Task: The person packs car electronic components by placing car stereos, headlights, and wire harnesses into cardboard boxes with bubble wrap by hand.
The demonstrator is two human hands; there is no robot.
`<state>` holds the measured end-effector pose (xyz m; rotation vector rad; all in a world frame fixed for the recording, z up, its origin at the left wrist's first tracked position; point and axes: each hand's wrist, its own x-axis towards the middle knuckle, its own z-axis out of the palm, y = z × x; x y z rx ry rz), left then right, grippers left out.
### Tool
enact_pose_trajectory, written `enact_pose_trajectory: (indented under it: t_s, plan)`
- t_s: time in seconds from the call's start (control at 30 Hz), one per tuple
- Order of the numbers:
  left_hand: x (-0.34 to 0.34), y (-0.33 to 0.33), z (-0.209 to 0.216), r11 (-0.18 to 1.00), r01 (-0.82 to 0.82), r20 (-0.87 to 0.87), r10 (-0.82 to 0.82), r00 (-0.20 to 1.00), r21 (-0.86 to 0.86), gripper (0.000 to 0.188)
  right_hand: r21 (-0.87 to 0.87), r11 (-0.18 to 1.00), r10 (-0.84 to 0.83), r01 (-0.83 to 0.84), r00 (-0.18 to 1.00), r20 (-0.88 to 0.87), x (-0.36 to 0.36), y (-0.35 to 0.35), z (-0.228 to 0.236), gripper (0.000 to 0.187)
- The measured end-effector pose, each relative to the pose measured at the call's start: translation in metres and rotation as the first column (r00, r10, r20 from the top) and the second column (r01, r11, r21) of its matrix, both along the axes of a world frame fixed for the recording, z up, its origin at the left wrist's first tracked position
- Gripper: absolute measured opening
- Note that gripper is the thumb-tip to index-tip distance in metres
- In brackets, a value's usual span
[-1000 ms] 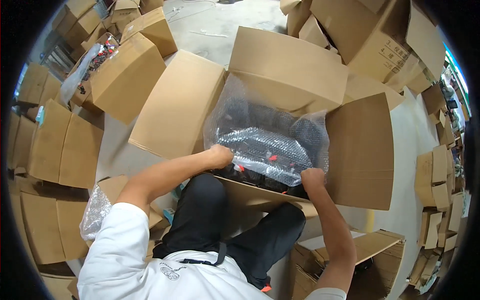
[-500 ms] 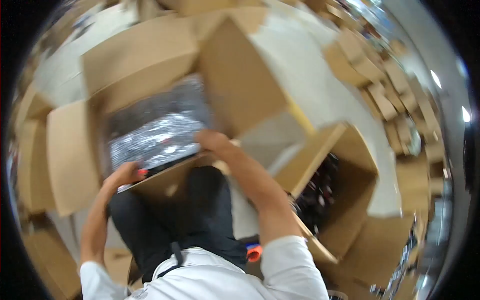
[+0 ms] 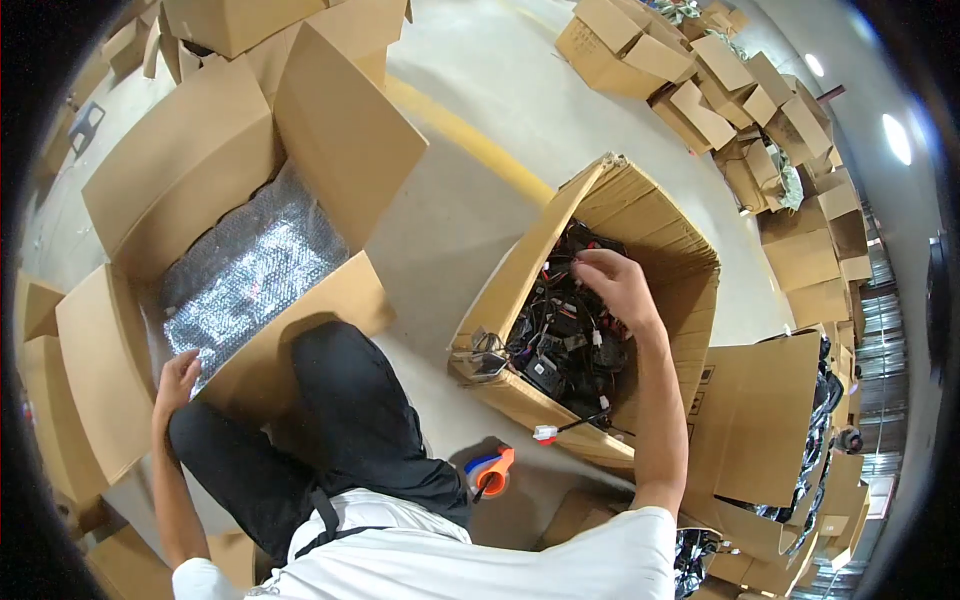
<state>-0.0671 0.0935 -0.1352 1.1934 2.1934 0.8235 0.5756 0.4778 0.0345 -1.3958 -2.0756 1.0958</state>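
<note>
In front of my left knee, an open cardboard box holds a sheet of clear bubble wrap over its contents. My left hand rests at the near left corner of this wrap, fingers loosely bent. To the right, a second cardboard box stands open, filled with a tangle of black cables and small black electronic modules, some with white connectors. My right hand reaches into it just over the cables, its fingers curved and apart with nothing visible in them. One white connector hangs over the near rim.
An orange tape dispenser lies on the floor by my right knee. Another carton with black wrapped goods stands at the right. Stacked cartons line the far right. A yellow line crosses the floor.
My right hand has left the bubble-wrap box and moved right, into the box of cables. My left hand stays by the wrap. The view has swung to the right.
</note>
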Motion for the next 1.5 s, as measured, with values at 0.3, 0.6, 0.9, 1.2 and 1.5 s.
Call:
enact_pose_trajectory:
  t_s: [0.3,0.6,0.9,1.2,1.5]
  plan:
    - [0.01,0.007,0.011,0.987,-0.08,0.05,0.087,0.995,-0.137,0.032,0.035,0.989,-0.132,0.144,0.752,0.646,0.057,0.049,-0.182,0.107]
    - [-0.091,-0.05,-0.061,1.0,-0.002,0.012,0.002,1.0,-0.015,0.026,-0.332,0.934,0.201,0.13,0.577,0.792,0.049,0.056,-0.172,0.105]
    - [-0.087,-0.021,-0.084,0.998,0.055,0.105,-0.058,0.993,0.03,0.023,-0.197,0.977,0.112,0.084,0.586,0.803,0.062,-0.021,-0.118,0.056]
    - [-0.085,-0.025,-0.098,0.983,0.049,-0.222,-0.009,0.975,0.178,0.027,-0.001,0.997,-0.061,0.076,0.814,0.578,0.062,-0.039,-0.1,0.035]
    - [-0.032,-0.05,-0.032,0.979,-0.163,0.048,0.158,0.986,0.122,0.022,0.106,0.908,-0.418,0.405,0.89,0.185,0.08,-0.032,0.015,0.021]
